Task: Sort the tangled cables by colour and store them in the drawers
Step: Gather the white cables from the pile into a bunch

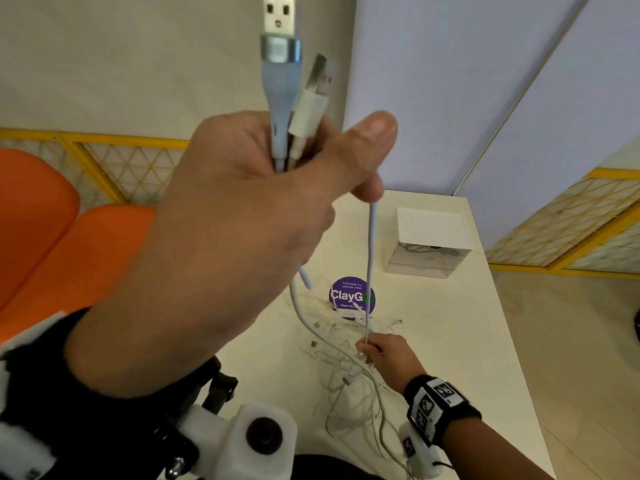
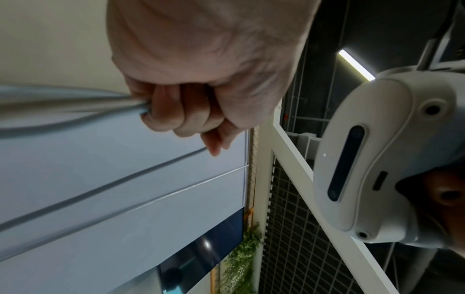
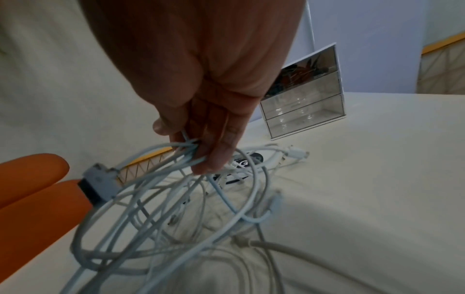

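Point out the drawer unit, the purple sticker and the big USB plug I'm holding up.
drawer unit [image 1: 433, 227]: head view, on its white top panel.
purple sticker [image 1: 343, 295]: head view, on the printed lettering.
USB plug [image 1: 279, 13]: head view, on its metal shell, above the left hand [image 1: 242, 209].

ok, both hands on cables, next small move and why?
Probably the right hand should slide down the blue cable to work it out of the tangle. The left hand holds its plug end high, the cable runs taut, and its lower end is still in the pile.
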The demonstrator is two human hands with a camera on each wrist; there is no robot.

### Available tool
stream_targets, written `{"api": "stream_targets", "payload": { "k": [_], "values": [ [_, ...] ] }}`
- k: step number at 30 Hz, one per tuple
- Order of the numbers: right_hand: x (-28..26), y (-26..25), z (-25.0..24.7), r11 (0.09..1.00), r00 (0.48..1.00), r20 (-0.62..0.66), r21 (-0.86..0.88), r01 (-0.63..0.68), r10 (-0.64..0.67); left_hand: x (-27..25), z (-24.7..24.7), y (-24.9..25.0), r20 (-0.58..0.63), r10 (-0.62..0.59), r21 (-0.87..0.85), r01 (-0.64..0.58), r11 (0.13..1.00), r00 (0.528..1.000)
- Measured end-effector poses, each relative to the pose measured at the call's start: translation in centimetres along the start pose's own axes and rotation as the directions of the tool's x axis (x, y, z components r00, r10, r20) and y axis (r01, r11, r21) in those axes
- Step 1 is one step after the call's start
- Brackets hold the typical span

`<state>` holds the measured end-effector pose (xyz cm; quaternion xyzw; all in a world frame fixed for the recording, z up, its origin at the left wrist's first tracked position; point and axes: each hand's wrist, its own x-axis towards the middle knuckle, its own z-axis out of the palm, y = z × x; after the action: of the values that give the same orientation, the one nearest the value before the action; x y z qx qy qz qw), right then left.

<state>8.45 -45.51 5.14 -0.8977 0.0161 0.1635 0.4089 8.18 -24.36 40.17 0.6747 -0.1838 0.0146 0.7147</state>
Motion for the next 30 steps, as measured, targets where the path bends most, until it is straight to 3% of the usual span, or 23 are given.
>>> {"api": "stream_targets", "payload": {
  "k": [3, 7, 13, 17, 20, 22, 25, 27, 30],
  "values": [
    [0.3, 0.2, -0.1, 0.998, 1.0, 0.022, -0.061, -0.014, 0.015, 0.3, -0.1, -1.1, -0.019, -0.053, -0.018, 0.052, 0.998, 0.998],
    [0.5, -1.4, -1.8, 0.99, 0.993, -0.072, -0.116, 0.084, -0.093, 0.4, -0.2, -4.3, 0.01, -0.188, 0.07, 0.186, 0.98, 0.982],
    [-0.7, -7.6, -5.7, 0.957, 0.942, -0.186, 0.025, 0.29, -0.28, 0.1, 0.5, -9.3, -0.012, -0.458, 0.224, 0.449, 0.865, 0.889],
    [-2.5, -12.0, -8.0, 0.897, 0.868, -0.266, 0.03, 0.441, -0.419, -0.2, 0.9, -11.7, -0.002, -0.567, 0.247, 0.55, 0.798, 0.824],
    [-3.4, -12.7, -9.3, 0.888, 0.855, -0.293, 0.041, 0.458, -0.428, -0.2, 0.9, -12.7, -0.013, -0.609, 0.214, 0.597, 0.773, 0.793],
    [-3.6, -11.1, -10.5, 0.924, 0.867, -0.354, 0.016, 0.381, -0.351, 0.1, 0.5, -13.0, -0.017, -0.618, 0.163, 0.612, 0.773, 0.786],
    [-3.4, -5.5, -12.9, 0.991, 0.843, -0.536, 0.08, 0.104, -0.045, 0.3, -0.3, -12.4, -0.011, -0.629, 0.14, 0.624, 0.769, 0.777],
    [-3.8, 0.1, -14.5, 0.978, 0.753, -0.626, 0.154, -0.14, 0.206, 0.3, -0.8, -12.0, 0.0, -0.637, 0.114, 0.632, 0.766, 0.771],
    [-5.9, 10.1, -15.7, 0.861, 0.58, -0.651, 0.257, -0.44, 0.49, 0.4, -1.1, -11.4, 0.004, -0.617, 0.087, 0.614, 0.784, 0.787]
  ]
}}
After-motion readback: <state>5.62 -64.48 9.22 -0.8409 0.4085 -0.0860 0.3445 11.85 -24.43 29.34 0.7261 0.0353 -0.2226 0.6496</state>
